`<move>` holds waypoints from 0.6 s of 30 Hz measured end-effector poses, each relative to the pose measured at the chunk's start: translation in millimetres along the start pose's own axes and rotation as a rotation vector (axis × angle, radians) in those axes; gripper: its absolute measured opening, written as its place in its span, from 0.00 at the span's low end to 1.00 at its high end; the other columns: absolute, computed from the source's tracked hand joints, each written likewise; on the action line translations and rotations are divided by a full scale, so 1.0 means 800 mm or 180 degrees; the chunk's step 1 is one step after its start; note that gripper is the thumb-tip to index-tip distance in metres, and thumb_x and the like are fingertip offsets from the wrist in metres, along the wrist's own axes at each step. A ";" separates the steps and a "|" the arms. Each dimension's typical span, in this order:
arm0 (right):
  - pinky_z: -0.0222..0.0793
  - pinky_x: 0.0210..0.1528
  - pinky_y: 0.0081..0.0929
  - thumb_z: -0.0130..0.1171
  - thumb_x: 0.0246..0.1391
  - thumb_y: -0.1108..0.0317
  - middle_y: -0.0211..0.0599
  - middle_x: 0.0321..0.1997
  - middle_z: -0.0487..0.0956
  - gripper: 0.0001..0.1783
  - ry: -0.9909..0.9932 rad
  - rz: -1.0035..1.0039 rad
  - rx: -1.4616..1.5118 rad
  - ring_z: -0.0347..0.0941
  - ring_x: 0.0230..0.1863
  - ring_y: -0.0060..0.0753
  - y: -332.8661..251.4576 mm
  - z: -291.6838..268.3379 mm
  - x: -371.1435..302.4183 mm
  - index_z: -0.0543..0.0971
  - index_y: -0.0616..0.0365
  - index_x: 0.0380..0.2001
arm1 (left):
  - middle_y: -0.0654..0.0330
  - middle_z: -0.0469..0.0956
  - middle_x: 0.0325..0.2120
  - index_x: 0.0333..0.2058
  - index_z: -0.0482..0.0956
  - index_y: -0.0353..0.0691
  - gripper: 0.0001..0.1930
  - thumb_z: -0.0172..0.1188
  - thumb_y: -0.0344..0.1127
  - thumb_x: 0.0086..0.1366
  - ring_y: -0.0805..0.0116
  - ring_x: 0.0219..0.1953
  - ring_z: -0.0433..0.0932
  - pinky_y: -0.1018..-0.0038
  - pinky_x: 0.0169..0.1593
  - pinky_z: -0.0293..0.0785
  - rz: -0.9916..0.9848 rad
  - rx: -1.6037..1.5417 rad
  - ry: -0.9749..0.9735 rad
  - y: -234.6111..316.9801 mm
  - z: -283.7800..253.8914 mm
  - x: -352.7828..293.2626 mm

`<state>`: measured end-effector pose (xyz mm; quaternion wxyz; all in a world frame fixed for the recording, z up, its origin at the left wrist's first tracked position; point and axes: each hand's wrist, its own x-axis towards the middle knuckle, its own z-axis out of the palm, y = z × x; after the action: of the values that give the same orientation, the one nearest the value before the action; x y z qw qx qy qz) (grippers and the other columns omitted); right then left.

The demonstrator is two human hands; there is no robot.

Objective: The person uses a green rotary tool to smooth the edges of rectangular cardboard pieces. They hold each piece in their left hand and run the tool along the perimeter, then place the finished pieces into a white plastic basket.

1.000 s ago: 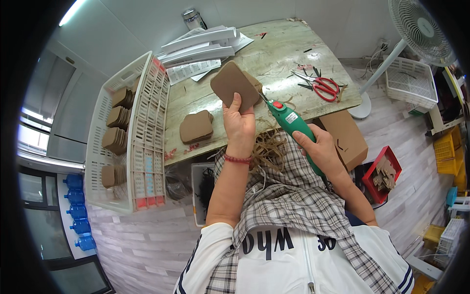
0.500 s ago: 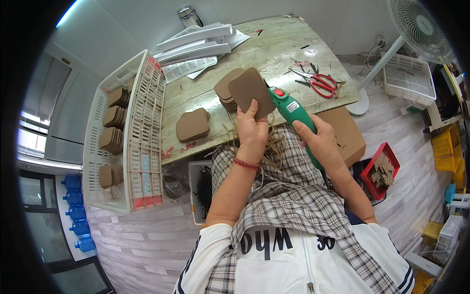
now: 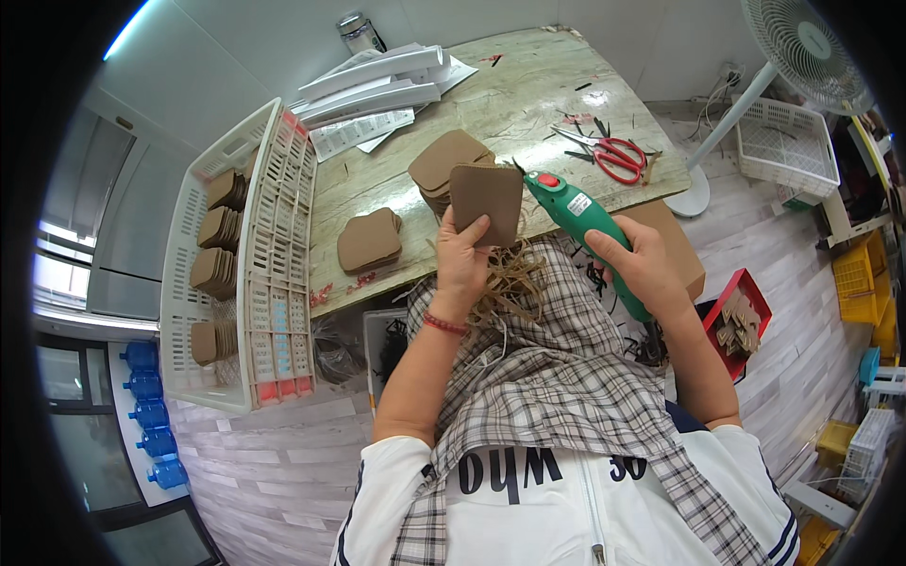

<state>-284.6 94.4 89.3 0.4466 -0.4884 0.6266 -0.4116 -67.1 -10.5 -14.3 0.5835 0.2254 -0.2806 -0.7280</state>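
Note:
My left hand (image 3: 462, 255) grips a brown rounded-corner piece (image 3: 488, 203) by its lower left edge, thumb on its face. Wrapped round the body of a green handheld electric cutter (image 3: 572, 212) with a red button is my right hand (image 3: 642, 259). The cutter's dark tip sits close to the piece's upper right corner; whether they touch I cannot tell. Just behind the held piece stands a stack of similar brown pieces (image 3: 444, 162) on the table (image 3: 528, 90). A second, lower stack (image 3: 369, 241) lies to the left. Thin brown offcut strips (image 3: 514, 288) hang over my lap.
A white plastic crate (image 3: 278, 274) with several brown stacks stands at left. Papers (image 3: 377, 90) and a jar (image 3: 360, 34) lie at the back. Red-handled scissors (image 3: 618, 160) rest on the right. Beyond are a cardboard box (image 3: 665, 241), a red tray of scraps (image 3: 741, 321) and a fan (image 3: 802, 47).
The brown piece has come down nearer to me and turned more upright. My left hand moved down and left with it; my right hand shifted right with the cutter.

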 end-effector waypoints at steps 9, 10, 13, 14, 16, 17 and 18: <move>0.66 0.26 0.24 0.64 0.54 0.51 0.32 0.21 0.75 0.22 -0.0337 -0.0100 -0.0578 0.70 0.23 0.21 0.012 -0.012 -0.017 0.78 0.63 0.35 | 0.62 0.81 0.41 0.47 0.76 0.36 0.17 0.56 0.17 0.60 0.73 0.40 0.80 0.76 0.41 0.80 -0.0513 0.1142 -0.0550 0.057 -0.044 0.005; 0.67 0.27 0.24 0.64 0.53 0.51 0.33 0.21 0.75 0.23 -0.0315 -0.0175 -0.0624 0.70 0.23 0.22 0.013 -0.010 -0.018 0.78 0.64 0.36 | 0.61 0.81 0.41 0.48 0.76 0.36 0.17 0.56 0.17 0.60 0.73 0.39 0.80 0.76 0.40 0.80 -0.0595 0.1198 -0.0549 0.057 -0.044 0.003; 0.69 0.30 0.27 0.64 0.53 0.51 0.39 0.22 0.76 0.24 -0.0278 -0.0295 -0.0760 0.72 0.24 0.25 0.016 -0.002 -0.019 0.78 0.65 0.37 | 0.60 0.81 0.40 0.49 0.75 0.35 0.19 0.57 0.18 0.58 0.73 0.38 0.80 0.76 0.40 0.79 -0.0831 0.1298 -0.0461 0.057 -0.041 -0.006; 0.69 0.30 0.27 0.64 0.53 0.51 0.39 0.22 0.76 0.24 -0.0284 -0.0281 -0.0770 0.72 0.24 0.25 0.016 0.000 -0.018 0.78 0.65 0.37 | 0.60 0.81 0.40 0.50 0.75 0.35 0.19 0.58 0.18 0.58 0.73 0.38 0.80 0.76 0.40 0.79 -0.0891 0.1289 -0.0453 0.055 -0.040 -0.009; 0.68 0.30 0.27 0.64 0.53 0.50 0.39 0.23 0.77 0.25 -0.0281 -0.0248 -0.0794 0.72 0.24 0.26 0.017 0.002 -0.017 0.78 0.65 0.37 | 0.60 0.81 0.40 0.50 0.75 0.35 0.20 0.58 0.18 0.58 0.73 0.38 0.80 0.76 0.40 0.79 -0.1016 0.1266 -0.0452 0.050 -0.037 -0.016; 0.68 0.29 0.27 0.64 0.53 0.50 0.39 0.23 0.76 0.25 -0.0259 -0.0267 -0.0722 0.72 0.24 0.26 0.019 0.005 -0.016 0.78 0.65 0.37 | 0.61 0.81 0.40 0.51 0.75 0.34 0.21 0.59 0.19 0.57 0.73 0.38 0.80 0.76 0.41 0.78 -0.1118 0.1315 -0.0402 0.048 -0.038 -0.018; 0.68 0.29 0.27 0.63 0.53 0.50 0.39 0.22 0.76 0.25 -0.0262 -0.0253 -0.0724 0.72 0.24 0.26 0.018 0.006 -0.015 0.78 0.65 0.36 | 0.61 0.80 0.41 0.51 0.75 0.35 0.21 0.60 0.19 0.57 0.73 0.39 0.79 0.75 0.42 0.78 -0.1189 0.1275 -0.0415 0.046 -0.038 -0.020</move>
<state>-281.6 108.2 76.4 0.3971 -0.5769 0.6305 -0.3348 -17.2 -4.8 -12.0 0.3638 0.3367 -0.4094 -0.7659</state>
